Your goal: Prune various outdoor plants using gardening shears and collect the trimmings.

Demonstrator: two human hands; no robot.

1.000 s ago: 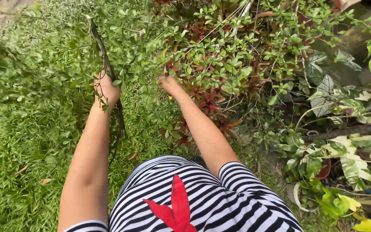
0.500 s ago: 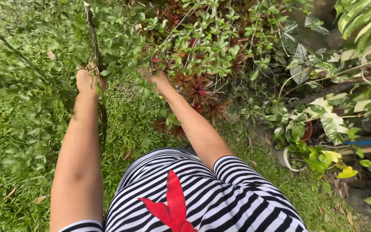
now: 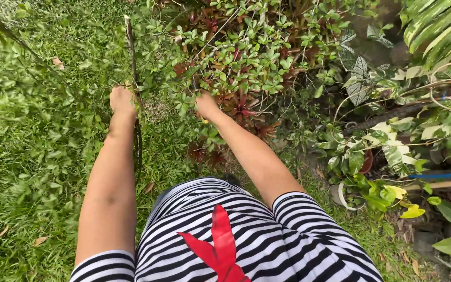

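Note:
My left hand [image 3: 122, 100] is closed around a thin woody branch [image 3: 131, 49] that rises upright through small green leaves and hangs down past my wrist. My right hand [image 3: 206, 105] reaches into the leafy green shrub [image 3: 246, 57], just left of a red-leaved plant [image 3: 241, 107]. Its fingers are curled and partly hidden by leaves, and a short dark shape shows just above them. What that shape is cannot be made out. Both arms stretch forward from my black-and-white striped shirt [image 3: 257, 245].
Grass [image 3: 22, 172] with a few dry leaves covers the left and near ground. Variegated potted plants [image 3: 387, 156] and a white pot rim [image 3: 340, 196] crowd the right. A blue rod [image 3: 439, 176] lies at the far right, and large fronds [image 3: 434, 26] hang at the top right.
The view has shifted slightly. My left hand with the branch has moved a little right and down in the view. My right hand stays in the shrub, also slightly lower.

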